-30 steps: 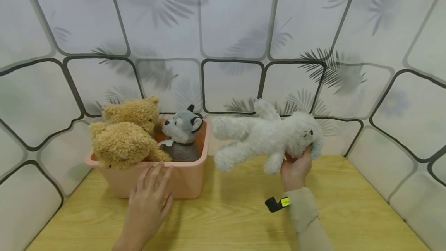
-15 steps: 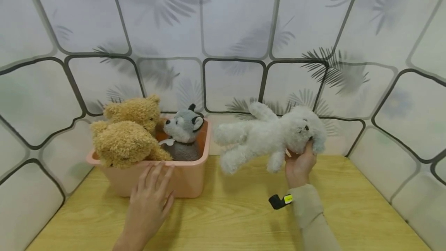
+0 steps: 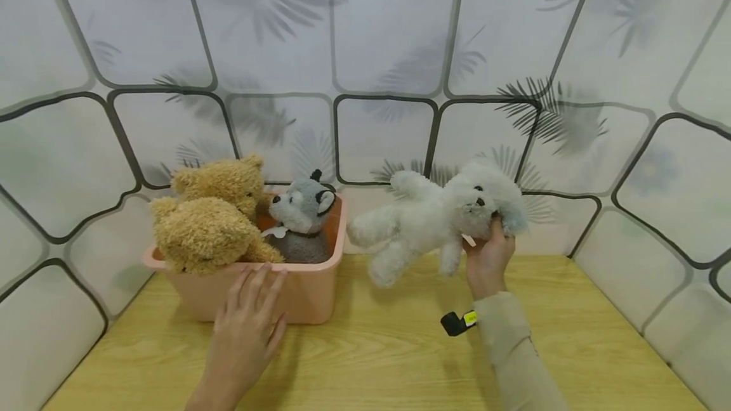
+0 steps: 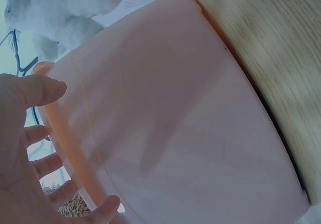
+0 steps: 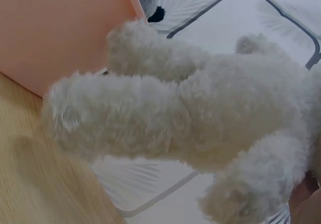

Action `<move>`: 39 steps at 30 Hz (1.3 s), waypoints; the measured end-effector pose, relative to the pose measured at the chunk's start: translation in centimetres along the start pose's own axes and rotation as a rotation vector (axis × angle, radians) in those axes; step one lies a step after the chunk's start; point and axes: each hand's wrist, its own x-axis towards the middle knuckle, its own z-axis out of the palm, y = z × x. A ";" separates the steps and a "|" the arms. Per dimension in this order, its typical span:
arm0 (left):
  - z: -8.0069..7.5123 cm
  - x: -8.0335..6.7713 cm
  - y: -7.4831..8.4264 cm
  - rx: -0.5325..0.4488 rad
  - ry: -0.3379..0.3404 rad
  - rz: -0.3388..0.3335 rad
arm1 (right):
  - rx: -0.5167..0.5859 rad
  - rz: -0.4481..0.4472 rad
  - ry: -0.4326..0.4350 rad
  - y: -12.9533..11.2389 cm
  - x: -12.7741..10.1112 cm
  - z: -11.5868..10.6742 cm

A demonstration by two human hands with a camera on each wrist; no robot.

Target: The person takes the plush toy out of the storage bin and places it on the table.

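Note:
My right hand (image 3: pixel 489 263) holds a fluffy white plush dog (image 3: pixel 425 217) by the head and neck, above the table. The toy lies sideways in the air, legs to the left, dark nose facing me, pale blue ear on the right. In the right wrist view its shaggy legs and body (image 5: pixel 225 108) fill the middle. My left hand (image 3: pixel 245 328) rests its extended fingers on the front rim of a pink plastic bin (image 3: pixel 302 293). Inside the bin sit two curly tan teddy bears (image 3: pixel 200 233) and a grey-and-white plush husky (image 3: pixel 301 208).
The bin stands on a wood-grain table (image 3: pixel 377 360), left of the white dog. A patterned fabric wall (image 3: pixel 382 138) encloses the back and both sides. A small black device with a yellow label (image 3: pixel 457 322) sits beside the right sleeve cuff (image 3: pixel 505 328).
The white plush dog has turned in my right hand, its face coming round towards me and its legs tilting lower. The left hand stays at the bin's rim.

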 end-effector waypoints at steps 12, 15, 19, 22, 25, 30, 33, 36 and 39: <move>0.0 0.0 0.0 -0.002 -0.007 -0.007 | -0.197 0.016 -0.116 0.5 0.5 2.3; 0.0 0.0 0.0 -0.002 -0.008 -0.009 | -0.265 0.028 -0.169 0.7 0.7 3.0; 0.0 0.0 0.0 0.003 -0.007 -0.010 | -0.383 0.018 -0.242 1.2 1.1 4.0; 0.1 0.0 0.0 0.006 -0.010 -0.011 | -0.442 0.016 -0.297 1.6 1.5 4.8; 0.1 -0.1 0.0 0.005 -0.013 -0.012 | -0.481 0.031 -0.353 2.0 2.2 5.5; 0.1 -0.1 0.0 -0.001 -0.012 -0.016 | -0.550 0.042 -0.444 2.3 3.1 6.6; 0.2 -0.1 0.0 -0.003 -0.007 -0.015 | -0.627 0.034 -0.454 2.2 3.7 6.9; 0.2 -0.1 0.0 -0.003 0.000 -0.009 | -0.732 0.035 -0.459 2.1 4.3 6.9; 0.3 -0.2 0.0 0.000 0.001 -0.004 | -0.816 0.045 -0.477 2.2 4.8 6.7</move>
